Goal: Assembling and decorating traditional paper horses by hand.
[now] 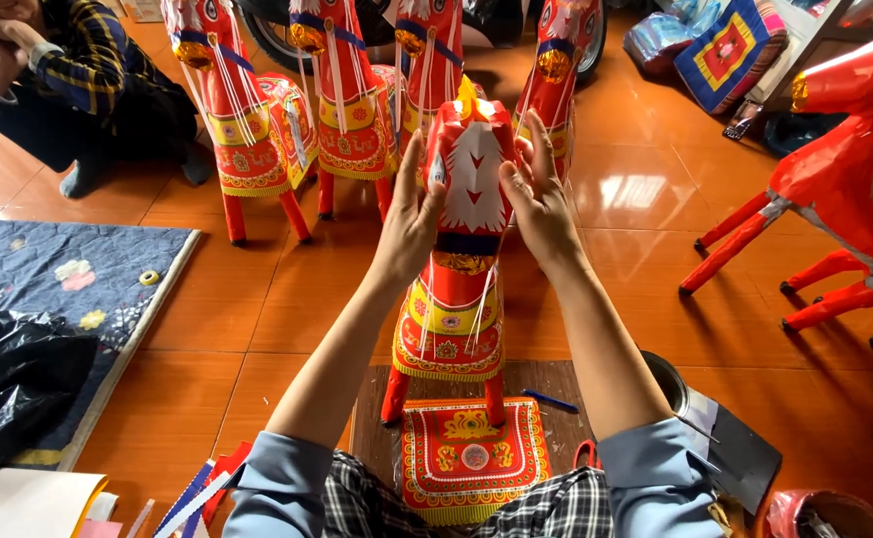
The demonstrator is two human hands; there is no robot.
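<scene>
Steadying red paper horse's head (472, 169) between left hand (412, 214) and right hand (539, 204); fingers spread, pressing flat against both cheeks.

A paper horse (453, 299) stands on a wooden board (556, 384), its head between the left hand (412, 214) and right hand (539, 204) — a decorated saddle cloth (468, 458) lies before it. Behind stands a row of paper horses (347, 110); a quilt (48, 279) lies left, an undecorated horse (845, 179) right, a tin can (668, 384) by the board's right edge
</scene>
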